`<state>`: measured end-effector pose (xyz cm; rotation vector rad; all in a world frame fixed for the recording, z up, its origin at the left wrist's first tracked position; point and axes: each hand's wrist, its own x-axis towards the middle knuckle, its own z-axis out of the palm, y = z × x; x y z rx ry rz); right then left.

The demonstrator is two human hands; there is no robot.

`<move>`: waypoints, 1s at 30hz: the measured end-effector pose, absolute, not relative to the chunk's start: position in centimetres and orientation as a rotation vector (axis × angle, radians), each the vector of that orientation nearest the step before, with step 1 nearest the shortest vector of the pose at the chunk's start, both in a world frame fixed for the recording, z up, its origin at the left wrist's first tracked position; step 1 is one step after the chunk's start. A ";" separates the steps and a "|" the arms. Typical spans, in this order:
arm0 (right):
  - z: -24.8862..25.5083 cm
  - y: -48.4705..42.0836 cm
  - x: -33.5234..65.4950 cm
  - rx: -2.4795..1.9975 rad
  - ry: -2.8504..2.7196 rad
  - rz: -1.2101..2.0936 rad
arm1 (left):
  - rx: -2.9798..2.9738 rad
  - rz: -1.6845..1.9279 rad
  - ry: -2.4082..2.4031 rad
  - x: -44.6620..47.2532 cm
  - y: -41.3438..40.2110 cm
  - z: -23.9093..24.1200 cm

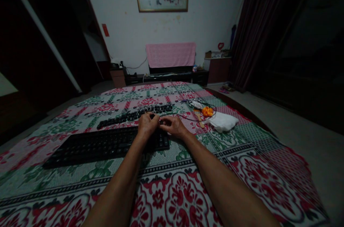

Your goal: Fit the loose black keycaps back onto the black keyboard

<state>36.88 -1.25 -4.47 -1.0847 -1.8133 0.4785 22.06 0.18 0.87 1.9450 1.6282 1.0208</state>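
Both hands meet above the right end of a black keyboard base (99, 144) lying on the patterned cloth. My right hand (174, 126) is closed, its fingertips pinching a small dark keycap (161, 122). Close against it, my left hand (147, 124) is also closed with thumb and fingers together; what it grips is mostly hidden. Just behind the base, loose black keycaps (129, 116) lie in long rows. The hands cover part of the base and of these rows.
To the right lie a black cable (185, 116), an orange scrubber-like bundle (207, 111), a wooden stick (199, 119) and a white cloth or bag (222, 121). A patterned tablecloth (185, 194) covers the table. Beyond it stands a low cabinet with a pink cloth (171, 55) above.
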 end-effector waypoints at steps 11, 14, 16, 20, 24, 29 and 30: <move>-3.9 -1.9 36.8 -1.250 -1.785 0.368 | 1.644 1.150 1.397 22.1 1.2 -0.9; -3.8 -1.8 36.7 -1.234 -1.793 0.390 | 1.580 1.189 1.365 22.1 1.3 -1.1; -3.8 -1.8 36.6 -1.215 -1.811 0.399 | 1.550 1.212 1.326 22.1 1.2 -1.2; -4.2 -1.4 36.7 -1.179 -1.806 0.414 | 1.495 1.266 1.272 22.5 0.9 -1.5; -4.6 -0.9 36.7 -1.236 -1.750 0.490 | 1.448 1.325 1.222 23.1 0.7 -1.5; -4.3 -1.0 37.1 -1.362 -1.698 0.492 | 1.232 1.495 1.227 22.4 0.7 -0.2; -4.1 -1.1 37.4 -1.410 -1.677 0.461 | 1.201 1.503 1.231 22.1 0.7 0.1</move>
